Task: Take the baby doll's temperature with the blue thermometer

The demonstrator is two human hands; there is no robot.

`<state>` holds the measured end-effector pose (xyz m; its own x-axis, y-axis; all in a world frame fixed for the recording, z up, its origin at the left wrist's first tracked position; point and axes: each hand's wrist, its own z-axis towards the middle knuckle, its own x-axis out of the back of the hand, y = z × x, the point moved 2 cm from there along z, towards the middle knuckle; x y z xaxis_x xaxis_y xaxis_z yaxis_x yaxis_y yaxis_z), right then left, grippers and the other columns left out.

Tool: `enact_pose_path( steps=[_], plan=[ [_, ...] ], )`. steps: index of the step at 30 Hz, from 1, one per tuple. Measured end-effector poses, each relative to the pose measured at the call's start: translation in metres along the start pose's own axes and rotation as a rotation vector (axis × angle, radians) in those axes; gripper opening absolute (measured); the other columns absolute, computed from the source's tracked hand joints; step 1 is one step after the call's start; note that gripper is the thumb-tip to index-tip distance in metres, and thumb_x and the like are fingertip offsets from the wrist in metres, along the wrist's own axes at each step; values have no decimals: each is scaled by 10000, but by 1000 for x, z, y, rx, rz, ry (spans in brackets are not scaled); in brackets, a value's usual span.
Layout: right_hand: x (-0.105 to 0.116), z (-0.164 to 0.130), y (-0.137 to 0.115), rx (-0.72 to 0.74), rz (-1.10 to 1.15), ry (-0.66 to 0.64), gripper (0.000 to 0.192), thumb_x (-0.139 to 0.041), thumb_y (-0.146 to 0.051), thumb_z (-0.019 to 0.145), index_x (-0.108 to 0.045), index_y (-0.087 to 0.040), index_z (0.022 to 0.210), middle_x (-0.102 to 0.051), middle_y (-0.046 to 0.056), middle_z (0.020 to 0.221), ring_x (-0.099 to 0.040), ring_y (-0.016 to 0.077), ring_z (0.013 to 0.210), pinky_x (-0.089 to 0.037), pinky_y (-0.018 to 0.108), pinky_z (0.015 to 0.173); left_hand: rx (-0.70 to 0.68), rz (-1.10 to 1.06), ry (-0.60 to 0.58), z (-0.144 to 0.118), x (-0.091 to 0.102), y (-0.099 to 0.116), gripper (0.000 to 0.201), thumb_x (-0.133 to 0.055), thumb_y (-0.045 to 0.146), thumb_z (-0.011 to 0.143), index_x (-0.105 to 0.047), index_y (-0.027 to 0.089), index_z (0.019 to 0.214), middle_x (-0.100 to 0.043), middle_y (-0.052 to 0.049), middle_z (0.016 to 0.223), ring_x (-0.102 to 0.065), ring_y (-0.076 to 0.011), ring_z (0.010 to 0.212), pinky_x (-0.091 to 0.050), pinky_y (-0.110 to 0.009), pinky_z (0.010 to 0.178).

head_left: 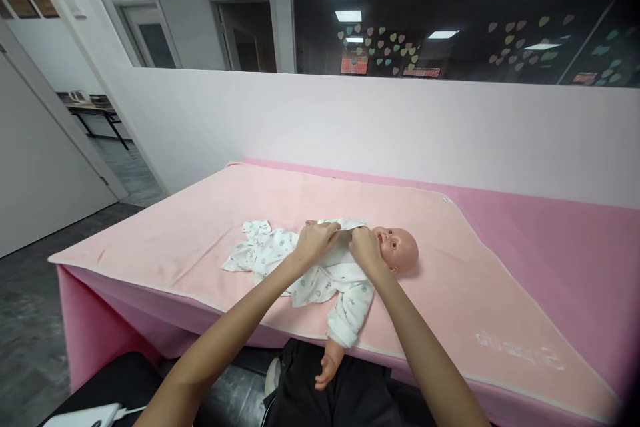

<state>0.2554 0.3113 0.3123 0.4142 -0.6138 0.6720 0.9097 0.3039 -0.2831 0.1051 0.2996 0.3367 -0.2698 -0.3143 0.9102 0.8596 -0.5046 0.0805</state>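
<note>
A baby doll [397,248] lies on its back on a light pink blanket [175,240], head to the right. It wears a white patterned baby garment [320,280]. My left hand [316,242] and my right hand [367,248] both pinch the garment's fabric at the doll's chest and far shoulder. One sleeved doll arm [336,343] hangs over the near edge of the table, its bare hand below. The garment's legs trail off to the left.
The blanket covers a table draped in darker pink cloth [560,247], set against a white half wall [350,127] with dark glass above. A white device with a cable [85,415] lies at the bottom left. Grey floor and a doorway are to the left.
</note>
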Motion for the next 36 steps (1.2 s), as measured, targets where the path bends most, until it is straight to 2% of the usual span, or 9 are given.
enact_pose_path(
  steps=[3,6,9,13,17,20,23,29,36],
  plan=[
    [13,-16,2,12,-89,-47,121,-504,-159,828,-608,-154,766,-624,84,765,-572,218,796,-408,352,777,-143,11,-93,-17,-12,6,312,-314,400,934,-562,214,968,-647,-36,856,-615,-158,743,-352,-239,576],
    [26,-34,6,30,-131,0,136,-461,-156,833,-596,-167,831,-639,83,837,-558,230,860,-367,366,830,-347,50,-193,-31,-15,13,324,-390,466,889,-567,209,974,-634,-38,831,-603,-162,681,-340,-245,534],
    [33,-46,18,14,-50,101,207,-391,-167,869,-598,-177,869,-648,71,894,-559,209,875,-360,354,862,-412,64,-188,-27,-4,12,406,-403,544,853,-609,198,911,-619,-46,738,-582,-174,639,-345,-255,534],
    [34,-44,56,-194,31,265,245,-418,-285,871,-622,-158,918,-639,109,1026,-545,235,1000,-372,375,906,-196,-16,52,11,5,-6,439,-312,476,905,-644,189,882,-630,-72,719,-579,-183,724,-395,-283,649],
    [27,-36,98,-391,186,195,362,-436,-399,839,-626,-152,1024,-631,120,1090,-551,254,1026,-398,406,908,81,-153,238,48,-30,-30,372,-300,356,925,-574,184,1110,-625,-94,1067,-531,-195,1043,-387,-316,889],
    [24,-35,119,-470,398,128,383,-480,-464,805,-641,-191,1021,-640,81,1090,-560,233,1026,-403,393,922,224,-182,32,59,-71,-41,383,-360,368,900,-528,185,1192,-483,-103,1323,-360,-238,1274,-208,-423,1072],
    [21,-37,133,-552,662,151,364,-531,-484,760,-668,-190,927,-662,65,1034,-569,217,1009,-411,371,923,325,-226,-164,59,-97,-48,434,-307,465,900,-612,190,1043,-586,-103,1185,-421,-273,1222,-118,-517,1079],
    [6,-49,151,-840,1083,270,322,-647,-443,655,-672,-168,822,-686,41,933,-606,210,930,-469,348,861,429,-255,-217,59,-102,-59,546,-240,537,883,-625,176,1021,-613,-122,1105,-582,-245,971,-384,-372,892],
    [-4,-63,143,-1083,1426,186,339,-569,-450,714,-632,-159,877,-695,64,893,-650,246,866,-543,393,781,447,-222,-257,57,-95,-56,580,-251,548,858,-656,177,1044,-643,-130,1093,-578,-274,1021,-393,-336,859]
  ],
)
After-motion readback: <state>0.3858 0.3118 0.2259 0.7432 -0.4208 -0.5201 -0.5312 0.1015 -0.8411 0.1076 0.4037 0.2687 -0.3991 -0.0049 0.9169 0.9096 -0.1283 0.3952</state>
